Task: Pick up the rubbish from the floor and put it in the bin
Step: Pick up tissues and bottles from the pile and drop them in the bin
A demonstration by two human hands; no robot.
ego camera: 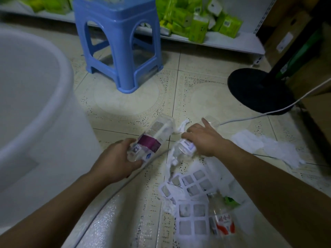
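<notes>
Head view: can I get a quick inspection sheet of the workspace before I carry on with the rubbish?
Surface: tiled floor, littered near the hands.
Job's things: purple bottle lifted; clear bottle, red bottle, sheets and tissues on floor; bin at left.
Clutter: stool, fan base.
Grippers: left hand grips purple bottle; right hand grips clear bottle.
Cables: white cable beyond right hand; grey cord beside left hand.
Surroundings: shelf of green packs; boxes at right.
</notes>
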